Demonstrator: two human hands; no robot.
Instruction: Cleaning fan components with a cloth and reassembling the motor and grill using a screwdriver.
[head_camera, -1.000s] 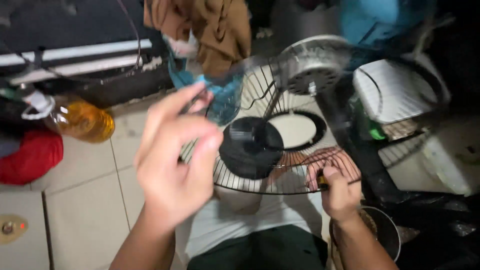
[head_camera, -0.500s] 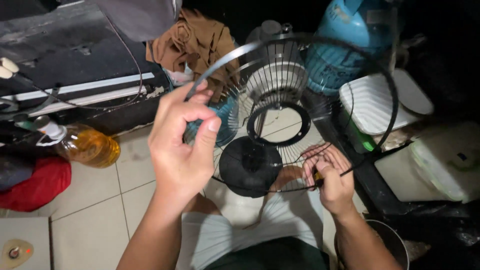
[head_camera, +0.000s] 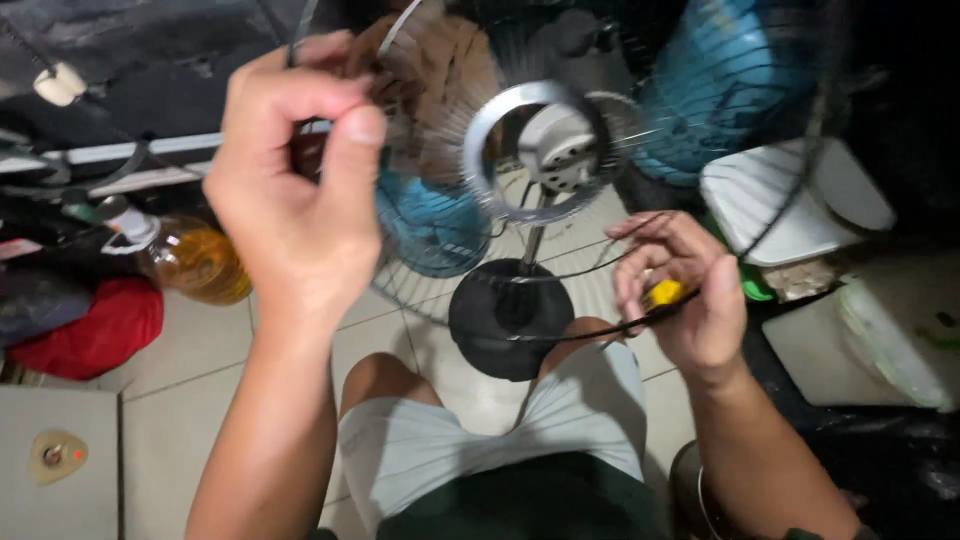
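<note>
My left hand (head_camera: 295, 190) is raised and pinches the thin outer rim of a black wire fan guard (head_camera: 420, 60) near its top left. My right hand (head_camera: 685, 285) grips the guard's lower rim together with a small yellow-handled tool (head_camera: 665, 293). Behind the guard stands a fan with a silver ring and grey motor hub (head_camera: 550, 150) on a round black base (head_camera: 510, 320), set on the tiled floor between my knees. Teal fan blades (head_camera: 435, 225) show behind the wires.
A bottle of amber liquid (head_camera: 190, 258) and a red bag (head_camera: 95, 325) lie at the left. A blue gas cylinder (head_camera: 740, 90), a white seat-like lid (head_camera: 790, 200) and a pale container (head_camera: 890, 340) stand at the right. Brown cloth (head_camera: 440, 70) hangs behind.
The guard has been lifted and tilted up toward the camera. My left hand rose with its rim; my right hand stayed on the lower rim. The fan hub now shows through the wires.
</note>
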